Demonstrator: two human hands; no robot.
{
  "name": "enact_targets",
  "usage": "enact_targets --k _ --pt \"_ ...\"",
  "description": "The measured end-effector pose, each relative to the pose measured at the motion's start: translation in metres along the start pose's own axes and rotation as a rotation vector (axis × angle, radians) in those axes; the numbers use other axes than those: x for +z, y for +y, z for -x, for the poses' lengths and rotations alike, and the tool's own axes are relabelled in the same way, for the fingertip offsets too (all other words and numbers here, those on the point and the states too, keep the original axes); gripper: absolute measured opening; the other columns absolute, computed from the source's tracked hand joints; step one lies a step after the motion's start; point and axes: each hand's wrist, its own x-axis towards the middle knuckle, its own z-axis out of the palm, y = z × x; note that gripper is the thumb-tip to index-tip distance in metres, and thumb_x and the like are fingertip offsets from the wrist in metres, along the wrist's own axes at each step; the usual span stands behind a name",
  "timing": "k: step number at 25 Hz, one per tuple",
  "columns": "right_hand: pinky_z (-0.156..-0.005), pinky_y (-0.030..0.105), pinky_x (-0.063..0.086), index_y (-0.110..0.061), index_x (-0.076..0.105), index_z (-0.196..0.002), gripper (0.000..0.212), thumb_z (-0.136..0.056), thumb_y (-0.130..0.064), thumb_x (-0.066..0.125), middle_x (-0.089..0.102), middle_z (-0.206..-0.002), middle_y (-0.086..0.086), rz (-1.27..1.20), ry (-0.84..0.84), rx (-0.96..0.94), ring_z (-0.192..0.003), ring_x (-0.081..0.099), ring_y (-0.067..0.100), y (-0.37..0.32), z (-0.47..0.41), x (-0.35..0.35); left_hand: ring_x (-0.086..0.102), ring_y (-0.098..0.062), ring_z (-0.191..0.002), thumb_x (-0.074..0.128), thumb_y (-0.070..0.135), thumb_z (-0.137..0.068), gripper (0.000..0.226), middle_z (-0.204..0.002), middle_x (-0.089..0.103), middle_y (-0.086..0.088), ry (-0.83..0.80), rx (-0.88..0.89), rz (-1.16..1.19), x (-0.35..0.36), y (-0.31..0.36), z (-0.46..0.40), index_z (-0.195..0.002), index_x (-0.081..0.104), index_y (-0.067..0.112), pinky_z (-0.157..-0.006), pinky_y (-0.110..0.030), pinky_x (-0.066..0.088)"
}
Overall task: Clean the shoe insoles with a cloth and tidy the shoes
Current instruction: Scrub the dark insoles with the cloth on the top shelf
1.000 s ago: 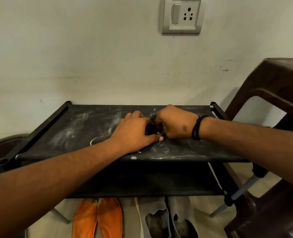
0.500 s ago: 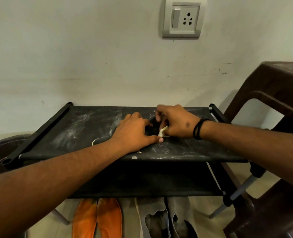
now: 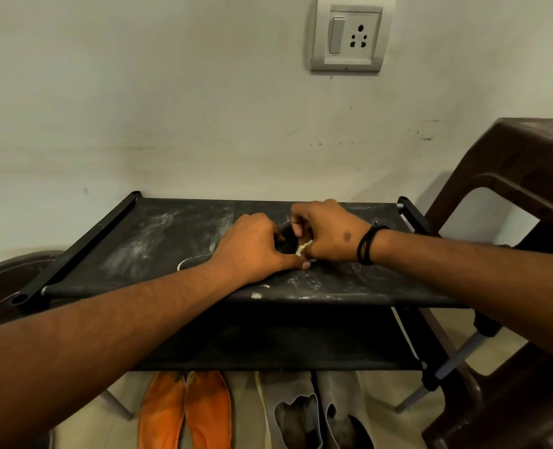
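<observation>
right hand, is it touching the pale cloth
Touching. The head view shows the right hand with fingers curled round the small pale cloth, pinching it.

Right hand (image 3: 328, 233) shifted back; cloth (image 3: 303, 248) now peeks under its fingers (image 3: 301, 222).

Dark insole (image 3: 286, 236) lies flat on the dusty top shelf (image 3: 158, 241) of the rack, mostly hidden, pale edge (image 3: 190, 262) showing. Small whitish cloth (image 3: 303, 247) bunched on it. Orange shoes (image 3: 184, 413) and grey shoes (image 3: 317, 413) paired on the floor below.
</observation>
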Motion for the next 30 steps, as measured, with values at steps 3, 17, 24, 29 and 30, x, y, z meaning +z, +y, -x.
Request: enact_targets --k 3,17,24,29,30 --pt "-0.060 0.028 0.047 -0.016 0.053 -0.082 0.024 -0.073 0.005 0.060 0.061 -0.081 0.002 0.191 0.127 0.094 -0.077 0.060 0.024 0.026 -0.013 -0.011 0.061 -0.009 -0.075 0.073 0.079 -0.063 0.066 -0.082 0.069 0.004 -0.001 0.022 0.011 -0.001 0.002 0.000 -0.086 0.078 0.017 -0.067 -0.032 0.053" --pt "-0.057 0.021 0.040 -0.022 0.052 -0.066 0.030 -0.074 0.003 0.067 0.062 -0.078 0.000 0.092 0.266 0.247 -0.077 0.062 0.021 0.032 -0.030 -0.009 0.057 -0.011 -0.102 0.068 0.083 -0.055 0.074 -0.082 0.056 0.020 -0.019 0.072 0.153 0.005 -0.015 -0.005 -0.093 0.080 0.021 -0.085 -0.036 0.052" --pt "-0.061 0.022 0.044 -0.018 0.055 -0.070 0.023 -0.073 0.002 0.066 0.062 -0.078 0.000 0.131 0.136 0.082 -0.073 0.059 0.017 0.014 -0.026 -0.001 0.064 -0.012 -0.083 0.079 0.070 -0.063 0.055 -0.081 0.066 0.007 -0.013 0.066 0.151 0.005 -0.010 -0.005 -0.081 0.079 0.018 -0.068 -0.024 0.046" --pt "-0.067 0.031 0.052 -0.015 0.057 -0.074 0.019 -0.075 0.002 0.063 0.065 -0.085 0.006 0.171 0.257 0.236 -0.079 0.061 0.023 0.020 -0.044 -0.006 0.064 -0.011 -0.069 0.082 0.070 -0.059 0.055 -0.070 0.065 0.007 -0.015 0.015 0.140 0.003 -0.009 -0.004 -0.058 0.067 0.017 -0.060 -0.031 0.049" --pt "-0.064 0.029 0.050 -0.015 0.058 -0.072 0.019 -0.073 0.002 0.065 0.065 -0.081 0.004 0.111 0.223 0.197 -0.076 0.061 0.020 0.011 -0.041 0.001 0.063 -0.012 -0.065 0.080 0.073 -0.057 0.060 -0.069 0.067 0.001 -0.021 0.007 0.134 0.003 -0.011 -0.004 -0.057 0.065 0.015 -0.058 -0.033 0.049"
